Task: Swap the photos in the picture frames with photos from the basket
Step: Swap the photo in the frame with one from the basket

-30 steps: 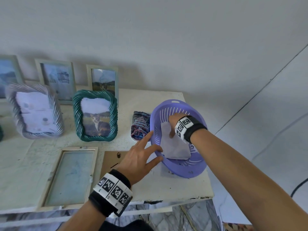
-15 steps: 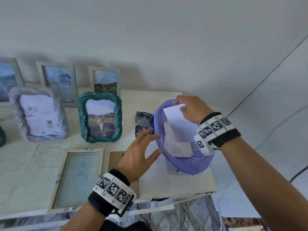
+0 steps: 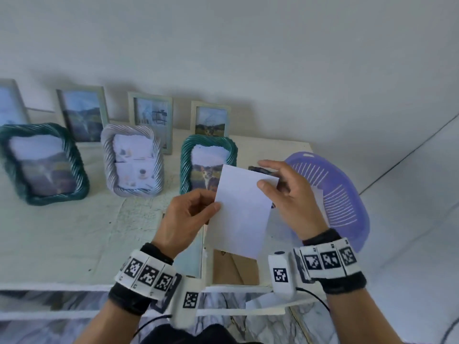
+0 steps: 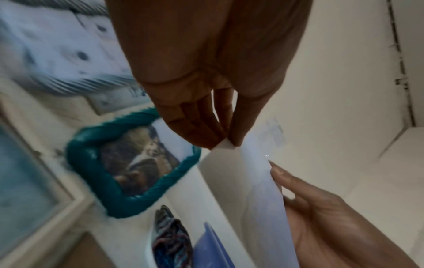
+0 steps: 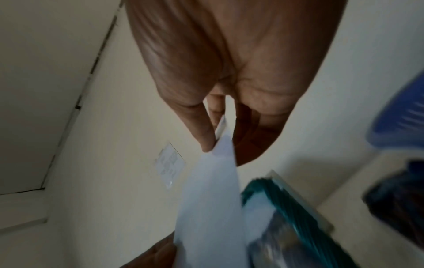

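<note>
Both hands hold one white photo [image 3: 242, 212] in the air above the near edge of the table [image 3: 62, 232], its blank back toward the head camera. On the sheet's left edge the left hand [image 3: 185, 219] pinches it between thumb and curled fingers; the left wrist view shows those fingertips [image 4: 206, 139] meeting on a corner of the paper. Opposite it, the right hand [image 3: 289, 197] pinches the upper right edge, thumb on the near face and fingers behind.

Largest of the rest is the white table, scuffed and speckled. At its right end a purple slotted basket [image 3: 340, 194] sits tilted, with a pale sheet showing inside it just behind the right hand. Along the wall stand four flat pale frames [image 3: 151, 117] holding landscape-like prints. In front of them stand three rope-edged frames: a teal one [image 3: 42, 165] at left, a grey-white one [image 3: 133, 161] in the middle, and a second teal frame [image 3: 207, 165] with a cat picture, partly covered by the held photo.

Flat on the table beneath the hands lies an open pale frame [image 3: 198, 256], mostly hidden by the left wrist, and just beside it a brown backing board [image 3: 233, 269]. A bunched striped cloth [image 4: 171, 239] lies between the cat frame and the basket.
</note>
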Demonstrator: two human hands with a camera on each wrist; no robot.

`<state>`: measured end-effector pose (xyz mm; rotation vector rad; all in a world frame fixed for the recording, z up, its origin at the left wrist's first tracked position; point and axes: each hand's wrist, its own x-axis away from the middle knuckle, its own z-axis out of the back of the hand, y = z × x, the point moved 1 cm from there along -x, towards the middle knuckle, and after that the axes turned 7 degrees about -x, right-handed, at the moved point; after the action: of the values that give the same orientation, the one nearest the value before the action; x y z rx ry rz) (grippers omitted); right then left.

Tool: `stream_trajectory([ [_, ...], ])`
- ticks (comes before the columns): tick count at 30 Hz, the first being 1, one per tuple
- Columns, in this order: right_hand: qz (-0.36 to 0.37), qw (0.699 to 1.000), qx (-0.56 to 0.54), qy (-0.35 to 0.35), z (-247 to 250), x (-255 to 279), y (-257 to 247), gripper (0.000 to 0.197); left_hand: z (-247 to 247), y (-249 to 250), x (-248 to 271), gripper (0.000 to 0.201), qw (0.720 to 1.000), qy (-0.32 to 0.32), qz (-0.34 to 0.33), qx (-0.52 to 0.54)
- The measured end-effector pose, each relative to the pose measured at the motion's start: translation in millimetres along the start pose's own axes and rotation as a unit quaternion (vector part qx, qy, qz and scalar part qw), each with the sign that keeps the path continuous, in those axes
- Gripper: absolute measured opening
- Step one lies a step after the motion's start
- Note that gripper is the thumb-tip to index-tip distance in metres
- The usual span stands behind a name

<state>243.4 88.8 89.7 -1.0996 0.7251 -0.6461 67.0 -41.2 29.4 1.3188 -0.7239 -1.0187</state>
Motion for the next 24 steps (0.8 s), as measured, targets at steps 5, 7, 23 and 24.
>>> stream_trajectory([
  [5, -0.119, 0.987, -0.108, -0.006, -61, 29, 32, 0.027, 50, -31, 25, 0.014, 0.996, 0.065, 0.064, -0.012],
  [7, -0.115, 0.990, -0.079, -0.034, -81, 39, 42, 0.019, 65, -42, 33, 0.014, 0.994, 0.065, 0.081, -0.047],
  [23, -0.092, 0.948, 0.295, -0.077, -131, 60, 93, 0.015, 98, -95, 48, 0.017, 0.944, 0.007, 0.056, -0.326],
  [24, -0.102, 0.944, 0.304, -0.082, -132, 60, 94, 0.015, 98, -97, 47, 0.019, 0.940, 0.001, 0.061, -0.334],
])
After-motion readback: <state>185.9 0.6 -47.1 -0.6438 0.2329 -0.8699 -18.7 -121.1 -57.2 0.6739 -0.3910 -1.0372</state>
